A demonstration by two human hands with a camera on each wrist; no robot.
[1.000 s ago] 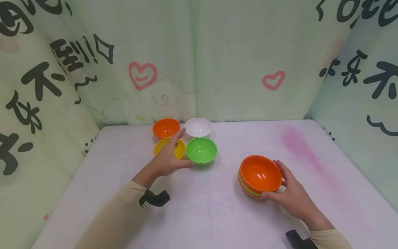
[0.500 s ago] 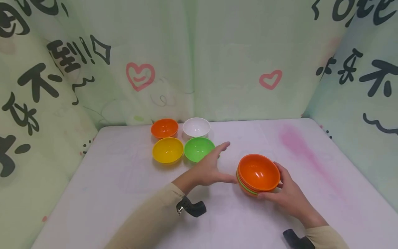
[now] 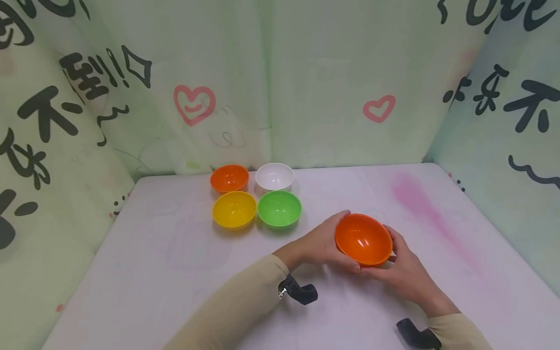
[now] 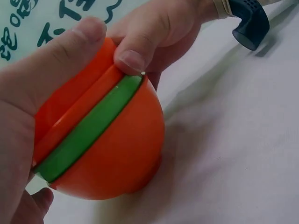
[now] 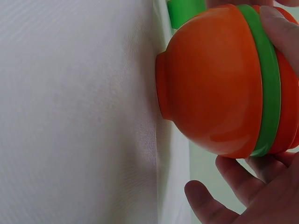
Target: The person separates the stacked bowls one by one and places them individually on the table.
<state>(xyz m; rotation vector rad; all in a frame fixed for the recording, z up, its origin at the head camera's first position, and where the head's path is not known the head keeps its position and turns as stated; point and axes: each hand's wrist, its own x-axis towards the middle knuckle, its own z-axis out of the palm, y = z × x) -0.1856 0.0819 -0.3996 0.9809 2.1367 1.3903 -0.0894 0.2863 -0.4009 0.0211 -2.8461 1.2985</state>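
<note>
A nested stack of bowls (image 3: 363, 240) stands right of the table's middle, an orange one on top. Both wrist views show a green bowl (image 4: 91, 126) sandwiched in the stack above the bottom orange bowl (image 5: 212, 79). My left hand (image 3: 321, 245) holds the stack's left side, its thumb along the front rim and its fingers behind. From the right, my right hand (image 3: 409, 274) grips it too, thumb at the front and fingertips on the far side. The two thumbs nearly meet at the near rim.
To the left of the stack, separate bowls form a square: orange (image 3: 229, 179) and white (image 3: 274, 177) at the back, yellow (image 3: 234, 210) and green (image 3: 279, 209) in front. A curtain (image 3: 315, 97) borders the white-covered table (image 3: 166, 291) at the back and sides.
My left hand has swept right from over the yellow and green bowls to the stack and taken hold of its left side. My right hand has kept its grip on the stack.
</note>
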